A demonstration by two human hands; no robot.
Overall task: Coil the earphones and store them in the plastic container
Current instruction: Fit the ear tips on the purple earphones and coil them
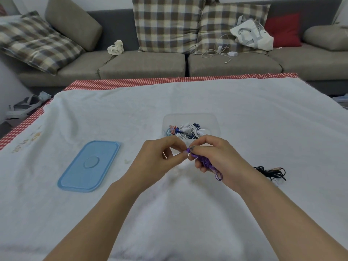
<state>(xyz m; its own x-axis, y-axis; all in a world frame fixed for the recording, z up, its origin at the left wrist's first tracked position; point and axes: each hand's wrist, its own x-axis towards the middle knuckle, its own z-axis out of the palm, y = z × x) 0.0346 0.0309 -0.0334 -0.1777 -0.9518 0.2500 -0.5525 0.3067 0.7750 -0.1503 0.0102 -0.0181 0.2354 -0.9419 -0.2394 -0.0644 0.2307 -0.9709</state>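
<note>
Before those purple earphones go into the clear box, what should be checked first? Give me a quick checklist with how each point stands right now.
1. Purple earphones held securely: ok; the right hand grips the bundle and the left hand pinches its end.
2. Coil finished: not ok; a loop hangs loose below the right hand.
3. Plastic container open: ok; the blue lid lies apart on the white cloth.
4. Room inside the container: cannot tell; other earphones already lie in it.
5. Nothing left over: not ok; black earphones wait on the cloth to the right.
</note>
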